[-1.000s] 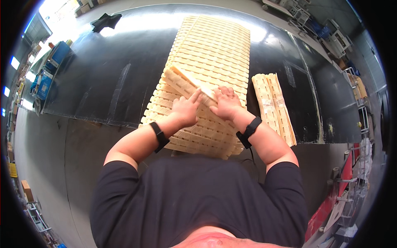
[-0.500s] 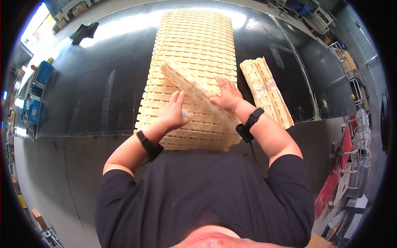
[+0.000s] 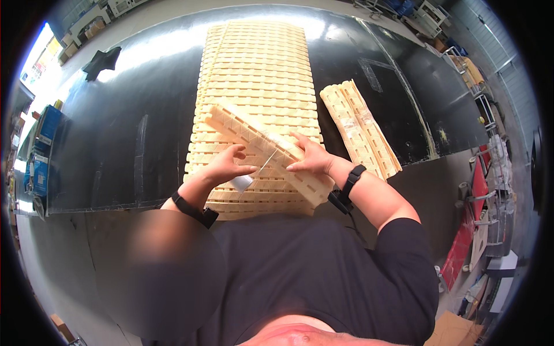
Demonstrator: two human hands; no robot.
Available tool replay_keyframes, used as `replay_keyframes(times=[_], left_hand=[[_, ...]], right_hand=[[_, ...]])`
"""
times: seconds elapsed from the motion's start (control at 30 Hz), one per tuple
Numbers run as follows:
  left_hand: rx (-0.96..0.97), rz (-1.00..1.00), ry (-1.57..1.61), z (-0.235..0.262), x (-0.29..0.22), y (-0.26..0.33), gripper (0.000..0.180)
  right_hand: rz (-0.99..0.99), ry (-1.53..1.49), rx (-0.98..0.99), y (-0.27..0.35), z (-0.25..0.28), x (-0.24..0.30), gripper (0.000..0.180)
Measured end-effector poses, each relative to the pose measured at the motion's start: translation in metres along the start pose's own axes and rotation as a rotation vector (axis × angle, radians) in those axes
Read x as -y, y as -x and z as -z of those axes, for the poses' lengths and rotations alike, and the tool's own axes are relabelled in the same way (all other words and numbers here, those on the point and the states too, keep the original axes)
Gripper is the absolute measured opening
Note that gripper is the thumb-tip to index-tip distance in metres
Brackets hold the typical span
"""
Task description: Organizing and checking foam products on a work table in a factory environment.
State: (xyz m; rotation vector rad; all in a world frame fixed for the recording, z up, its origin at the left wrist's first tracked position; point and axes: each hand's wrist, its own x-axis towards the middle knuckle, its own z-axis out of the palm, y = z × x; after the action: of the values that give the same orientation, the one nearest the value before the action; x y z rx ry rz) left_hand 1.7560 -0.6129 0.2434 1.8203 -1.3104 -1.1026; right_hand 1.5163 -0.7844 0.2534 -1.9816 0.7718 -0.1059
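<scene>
Blur [image 3: 161,277] hides left sleeve. Left hand [image 3: 224,166] curls, hold unclear, beside a white object [image 3: 242,183], more exposed than earlier; right hand [image 3: 315,157] clasps the folded cream slatted bundle [image 3: 248,130] atop the cream slatted mat [image 3: 259,75].

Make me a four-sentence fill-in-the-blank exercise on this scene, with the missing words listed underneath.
1. The roll by the left hand is coloured ____.
2. The right hand is on the slanting bundle, while the separate bundle lies to the ____ of the big stack.
3. The tabletop is coloured ____.
4. The dark object at the table's far left has the outline of a ____.

Missing words: white; right; black; star.
</scene>
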Motion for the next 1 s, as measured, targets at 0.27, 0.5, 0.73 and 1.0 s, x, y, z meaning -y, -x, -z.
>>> replay_keyframes(times=[0.27,0.5,0.73,1.0], left_hand=[[-0.169,0.006,0.139,-0.029,-0.007,-0.081,0.076],[-0.142,0.091,-0.032,-0.024,-0.02,-0.089,0.068],[0.1,0.108,0.061,-0.022,-0.013,-0.073,0.069],[-0.141,0.012,0.027,-0.03,-0.017,-0.099,0.068]], right_hand=[[-0.097,0.793,-0.175,-0.017,0.006,0.028,0.081],[-0.141,1.009,-0.203,-0.036,0.005,0.009,0.102],[0.095,0.193,-0.069,-0.036,0.026,-0.01,0.087],[-0.121,1.113,-0.246,-0.037,0.007,0.027,0.083]])
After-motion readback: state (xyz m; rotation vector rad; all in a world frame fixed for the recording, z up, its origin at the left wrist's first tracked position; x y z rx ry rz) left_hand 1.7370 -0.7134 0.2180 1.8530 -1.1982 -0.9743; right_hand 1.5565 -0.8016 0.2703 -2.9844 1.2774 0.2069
